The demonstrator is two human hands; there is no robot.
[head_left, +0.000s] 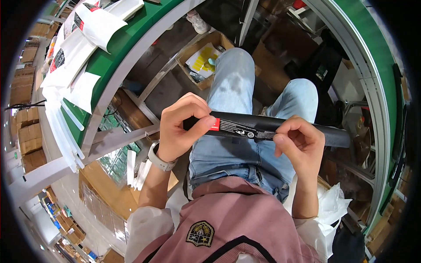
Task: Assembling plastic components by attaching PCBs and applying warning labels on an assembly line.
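A long black bar (pixel 334 135) with a smooth surface lies level across my lap, above my thighs. Along it runs a black label (pixel 239 129) with white print and a red left end. My left hand (pixel 187 126) grips the bar's left end, its thumb pressing beside the red patch. At the label's right end, my right hand (pixel 300 142) has its thumb and curled fingers pinched at the bar's edge. The bar's right end sticks out beyond this hand. Whether the label's right edge is stuck down or lifted, I cannot tell.
White sheets with red-and-black labels (pixel 81 33) and white strips (pixel 61 127) lie on the green bench (pixel 131 37) at left. An open cardboard box (pixel 204 59) stands beyond my knees. Grey metal frame bars curve around me; clear plastic bags (pixel 326 204) hang at right.
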